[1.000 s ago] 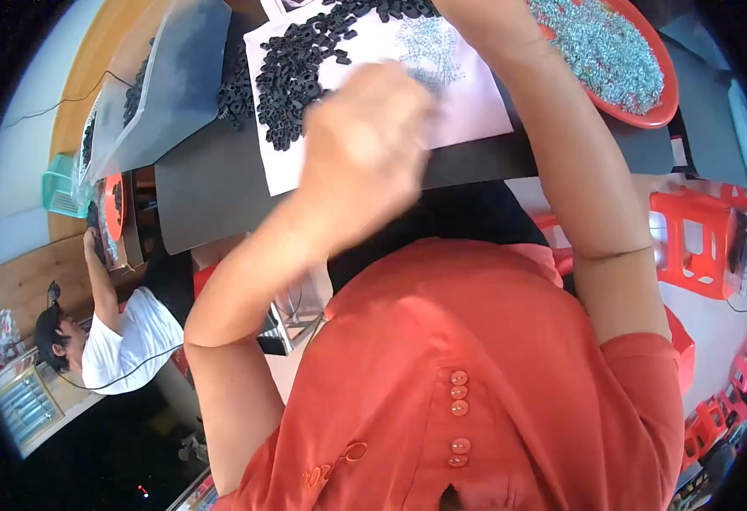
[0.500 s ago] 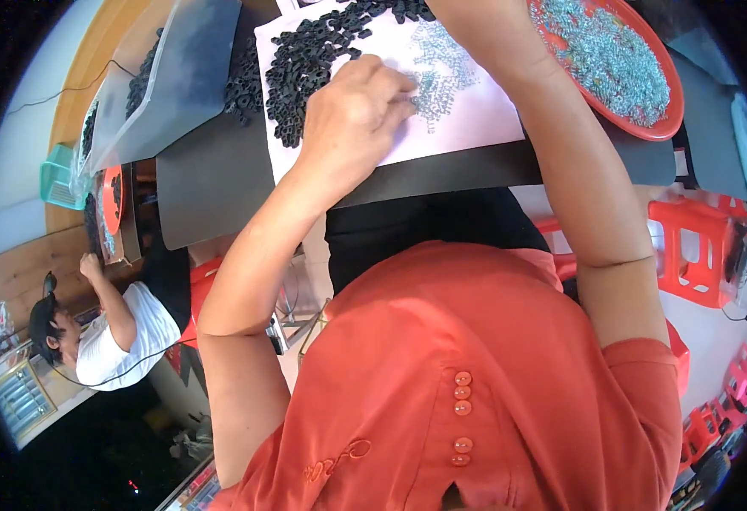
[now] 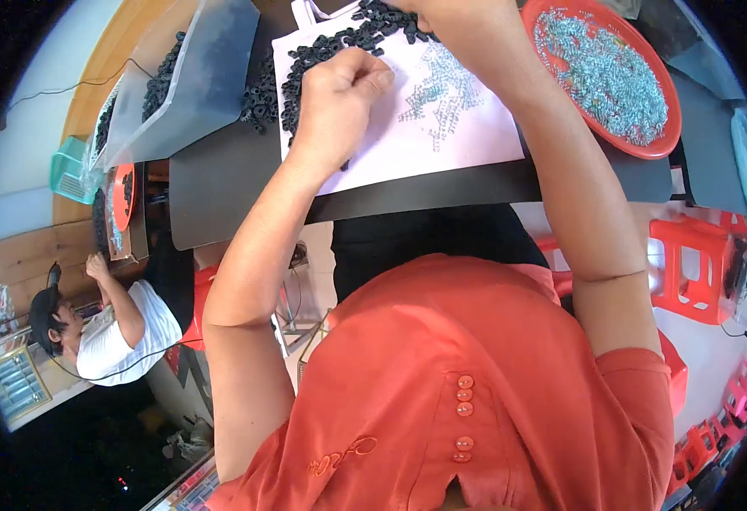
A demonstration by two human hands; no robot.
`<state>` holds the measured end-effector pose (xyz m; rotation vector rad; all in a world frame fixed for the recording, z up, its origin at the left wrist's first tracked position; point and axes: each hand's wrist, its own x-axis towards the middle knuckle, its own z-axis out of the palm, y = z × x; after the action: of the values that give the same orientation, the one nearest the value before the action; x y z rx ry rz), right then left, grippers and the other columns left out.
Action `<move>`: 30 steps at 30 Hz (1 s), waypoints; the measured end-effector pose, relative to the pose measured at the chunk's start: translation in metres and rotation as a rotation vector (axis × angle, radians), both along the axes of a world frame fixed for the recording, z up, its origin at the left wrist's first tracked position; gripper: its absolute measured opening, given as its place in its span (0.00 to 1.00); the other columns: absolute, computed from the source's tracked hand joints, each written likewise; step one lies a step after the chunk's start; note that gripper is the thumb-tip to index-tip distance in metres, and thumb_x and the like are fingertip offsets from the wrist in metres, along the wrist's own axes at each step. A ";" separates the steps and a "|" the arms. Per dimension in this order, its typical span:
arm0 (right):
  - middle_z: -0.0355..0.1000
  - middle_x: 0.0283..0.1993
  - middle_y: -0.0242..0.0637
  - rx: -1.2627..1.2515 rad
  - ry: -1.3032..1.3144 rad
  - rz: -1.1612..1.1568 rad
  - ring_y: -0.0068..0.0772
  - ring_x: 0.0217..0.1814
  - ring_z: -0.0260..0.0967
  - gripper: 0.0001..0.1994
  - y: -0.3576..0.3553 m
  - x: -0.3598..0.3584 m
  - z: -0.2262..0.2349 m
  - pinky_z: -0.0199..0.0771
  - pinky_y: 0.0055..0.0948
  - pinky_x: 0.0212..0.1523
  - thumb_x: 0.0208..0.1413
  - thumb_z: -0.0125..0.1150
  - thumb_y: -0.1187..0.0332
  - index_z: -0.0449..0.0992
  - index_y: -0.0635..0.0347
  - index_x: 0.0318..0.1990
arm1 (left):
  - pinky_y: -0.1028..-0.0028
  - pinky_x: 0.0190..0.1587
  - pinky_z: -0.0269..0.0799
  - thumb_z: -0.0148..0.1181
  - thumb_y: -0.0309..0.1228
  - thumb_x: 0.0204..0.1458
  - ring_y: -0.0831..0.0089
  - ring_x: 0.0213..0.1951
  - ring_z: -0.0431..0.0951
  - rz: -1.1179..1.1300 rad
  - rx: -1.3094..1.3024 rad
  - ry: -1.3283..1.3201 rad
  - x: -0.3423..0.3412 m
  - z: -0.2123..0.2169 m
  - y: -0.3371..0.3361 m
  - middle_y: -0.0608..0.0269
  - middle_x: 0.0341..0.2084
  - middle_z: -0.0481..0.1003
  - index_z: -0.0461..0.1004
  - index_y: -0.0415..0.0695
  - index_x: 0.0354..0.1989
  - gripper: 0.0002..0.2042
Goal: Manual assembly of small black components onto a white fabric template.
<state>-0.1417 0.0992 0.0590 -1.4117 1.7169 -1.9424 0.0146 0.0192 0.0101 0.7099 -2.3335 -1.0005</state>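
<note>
In the head view, we see the left hand (image 3: 342, 100) over the cloth (image 3: 475, 140) at upper centre, fingers pinched closed, though we cannot tell on what. Black parts (image 3: 375, 32) lie beside it, springs (image 3: 446, 95) to its right. The top edge crops the right hand (image 3: 452, 19), hiding its fingers' state. A red tray (image 3: 674, 128) sits upper right.

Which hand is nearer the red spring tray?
Right: the right hand, cut by the top edge, is left of the red spring tray; the left hand is farther left, beyond loose springs.
</note>
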 end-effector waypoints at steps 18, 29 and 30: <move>0.75 0.28 0.36 0.058 -0.223 0.415 0.24 0.30 0.72 0.02 -0.016 -0.002 -0.022 0.72 0.22 0.32 0.51 0.61 0.79 0.78 0.68 0.33 | 0.82 0.21 0.56 0.54 0.32 0.61 0.80 0.24 0.68 -0.263 0.866 0.265 -0.003 0.035 -0.043 0.60 0.28 0.74 0.73 0.35 0.38 0.10; 0.72 0.24 0.34 0.075 -0.461 0.174 0.19 0.20 0.66 0.02 -0.013 -0.010 -0.014 0.65 0.16 0.21 0.52 0.61 0.80 0.76 0.64 0.30 | 0.65 0.46 0.69 0.63 0.29 0.46 0.61 0.41 0.73 -0.082 -0.715 -0.243 -0.007 0.007 -0.066 0.60 0.33 0.76 0.80 0.43 0.35 0.08; 0.72 0.23 0.34 0.069 -0.454 0.183 0.19 0.20 0.66 0.02 -0.015 -0.010 -0.017 0.65 0.16 0.21 0.52 0.61 0.80 0.76 0.64 0.30 | 0.65 0.48 0.68 0.62 0.29 0.47 0.61 0.45 0.72 -0.070 -0.688 -0.322 -0.008 0.006 -0.066 0.60 0.36 0.75 0.80 0.44 0.37 0.09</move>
<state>-0.1516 0.0842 0.0416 -0.9659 1.3802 -1.8966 0.0066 -0.0465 0.0163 0.5297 -2.7437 -0.0598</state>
